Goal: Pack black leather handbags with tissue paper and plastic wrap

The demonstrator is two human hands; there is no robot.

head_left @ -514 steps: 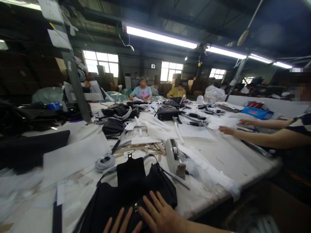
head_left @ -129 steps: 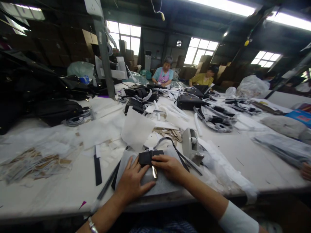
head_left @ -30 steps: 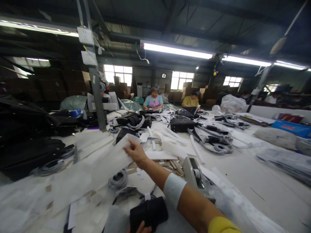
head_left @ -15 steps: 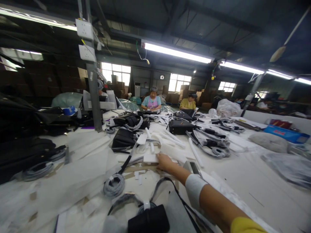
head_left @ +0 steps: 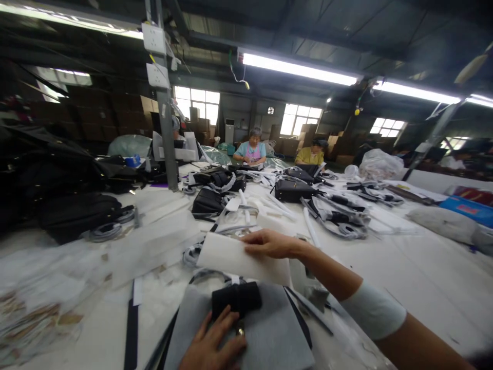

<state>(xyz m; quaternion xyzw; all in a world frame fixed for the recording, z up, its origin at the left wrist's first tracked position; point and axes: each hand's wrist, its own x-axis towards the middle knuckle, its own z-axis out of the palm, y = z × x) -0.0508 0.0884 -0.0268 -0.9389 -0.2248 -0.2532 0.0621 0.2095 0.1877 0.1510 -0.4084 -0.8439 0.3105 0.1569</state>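
- Right hand (head_left: pixel 269 243) pinches a white sheet (head_left: pixel 239 259) — held just above the black flap (head_left: pixel 236 299).
- Left hand (head_left: pixel 211 345) lies flat, fingers loose, on the grey wrap (head_left: pixel 277 334) (near edge of the table (head_left: pixel 404 267)).
- Blue box (head_left: pixel 468 209) — print too blurred to read.

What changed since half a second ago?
The right hand, then stretched out at a white piece on the table, has pulled back and grips a white sheet above the grey-wrapped bag. The left hand has come into view, flat on that bag by its black flap. The black handbag mid-table and the seated co-workers stayed put.
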